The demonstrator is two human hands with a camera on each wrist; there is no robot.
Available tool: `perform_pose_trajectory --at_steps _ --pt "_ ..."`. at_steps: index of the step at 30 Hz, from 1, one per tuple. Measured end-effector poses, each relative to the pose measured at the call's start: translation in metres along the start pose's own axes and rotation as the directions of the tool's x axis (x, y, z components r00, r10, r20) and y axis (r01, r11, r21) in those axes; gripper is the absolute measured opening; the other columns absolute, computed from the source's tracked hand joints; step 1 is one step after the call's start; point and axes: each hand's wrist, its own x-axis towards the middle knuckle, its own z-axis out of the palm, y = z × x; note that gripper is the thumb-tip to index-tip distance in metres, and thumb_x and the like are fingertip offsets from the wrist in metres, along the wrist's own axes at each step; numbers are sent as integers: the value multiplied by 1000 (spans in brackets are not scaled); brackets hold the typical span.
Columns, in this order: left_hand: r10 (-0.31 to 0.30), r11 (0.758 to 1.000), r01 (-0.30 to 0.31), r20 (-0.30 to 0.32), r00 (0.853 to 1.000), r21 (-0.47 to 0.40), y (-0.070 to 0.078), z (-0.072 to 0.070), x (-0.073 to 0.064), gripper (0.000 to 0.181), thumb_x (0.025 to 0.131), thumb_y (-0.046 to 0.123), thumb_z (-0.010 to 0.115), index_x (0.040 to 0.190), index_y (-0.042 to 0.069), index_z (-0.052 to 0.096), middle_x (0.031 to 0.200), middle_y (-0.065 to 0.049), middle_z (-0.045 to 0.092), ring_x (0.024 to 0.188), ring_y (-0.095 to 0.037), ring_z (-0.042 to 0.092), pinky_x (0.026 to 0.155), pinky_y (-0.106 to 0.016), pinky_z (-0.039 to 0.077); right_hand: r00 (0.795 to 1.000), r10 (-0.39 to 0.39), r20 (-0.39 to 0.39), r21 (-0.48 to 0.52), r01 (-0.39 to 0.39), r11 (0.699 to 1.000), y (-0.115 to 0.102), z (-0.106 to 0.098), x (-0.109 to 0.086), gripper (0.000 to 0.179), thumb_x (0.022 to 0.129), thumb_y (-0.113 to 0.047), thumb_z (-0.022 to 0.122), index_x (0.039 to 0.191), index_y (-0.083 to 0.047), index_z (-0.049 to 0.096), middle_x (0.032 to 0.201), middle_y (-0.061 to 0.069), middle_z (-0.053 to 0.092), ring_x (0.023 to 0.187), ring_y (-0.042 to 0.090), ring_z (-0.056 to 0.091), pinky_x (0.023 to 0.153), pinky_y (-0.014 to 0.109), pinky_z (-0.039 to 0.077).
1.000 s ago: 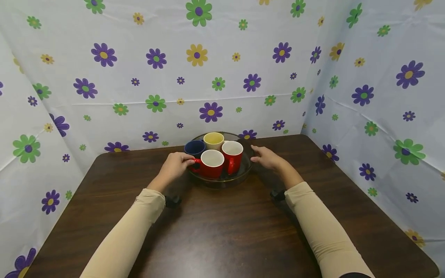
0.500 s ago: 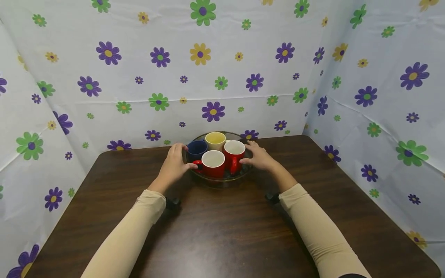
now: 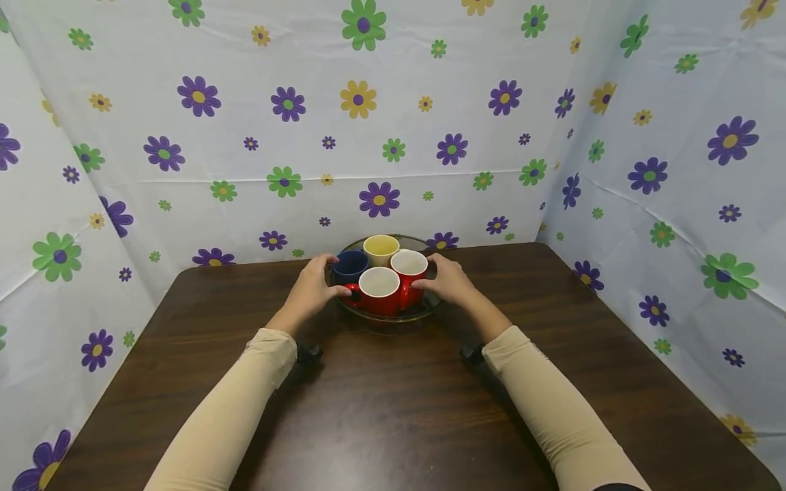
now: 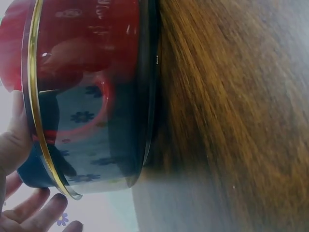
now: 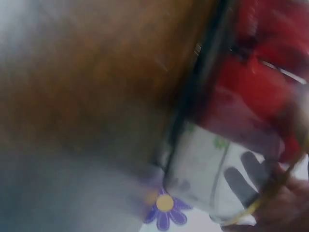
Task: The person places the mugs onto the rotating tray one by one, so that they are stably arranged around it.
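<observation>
A clear glass bowl with a gold rim [image 3: 396, 318] holds several mugs. A red mug with white inside [image 3: 379, 300] stands at the front, its handle toward the left. My left hand [image 3: 309, 286] is spread at the bowl's left side, fingertips by the blue mug [image 3: 351, 267] and thumb by that red handle. In the left wrist view, the fingers [image 4: 36, 210] extend outside the gold rim. My right hand [image 3: 453, 281] grips the second red mug [image 3: 408, 273], thumb in front by its handle and fingers on its right side. A yellow mug [image 3: 381, 254] stands at the back.
The bowl sits near the far edge of a dark wooden table [image 3: 368, 395]. Right behind that edge hangs a white flower-print cloth [image 3: 245, 82], which also encloses the left and right sides.
My right hand has come in from beyond the bowl's right rim to the second red mug, which has shifted left. My left hand has released the front red mug's handle and spread beside the blue mug.
</observation>
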Motion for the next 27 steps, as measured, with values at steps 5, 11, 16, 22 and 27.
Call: perform_pose_trajectory --at_steps 5,11,16,22,27 --pt "-7 1000 6 26 1000 16 0 0 0 71 80 23 89 135 -2 52 139 -25 50 129 -41 49 113 -55 39 992 -75 105 46 70 996 2 -18 12 62 104 -37 58 146 6 43 145 28 51 135 44 48 117 61 29" --pt "-33 999 32 36 999 18 1 1 -2 73 81 27 89 137 1 50 139 -24 46 125 -41 50 112 -56 40 951 -198 238 116 174 978 -2 -21 32 107 88 -77 21 153 8 34 155 28 39 143 46 37 116 59 32" --pt "-20 1000 19 59 998 19 0 3 -1 75 81 30 88 138 1 49 137 -25 46 123 -40 51 111 -56 41 956 -164 242 150 130 980 1 -10 38 75 104 -52 35 152 6 35 152 27 44 142 44 41 116 57 33" --pt "-12 1000 12 44 999 16 -2 3 -2 74 82 29 88 138 1 48 134 -25 47 117 -39 52 110 -55 43 976 -154 156 154 130 979 -1 -7 39 61 107 -38 42 147 7 42 145 28 51 136 43 47 114 56 37" --pt "-15 1000 14 47 999 16 -2 2 -2 75 81 30 88 138 1 47 135 -25 46 118 -39 52 110 -55 43 980 -132 151 180 104 978 -4 -6 40 66 107 -45 34 149 6 42 149 28 47 138 44 45 113 57 38"
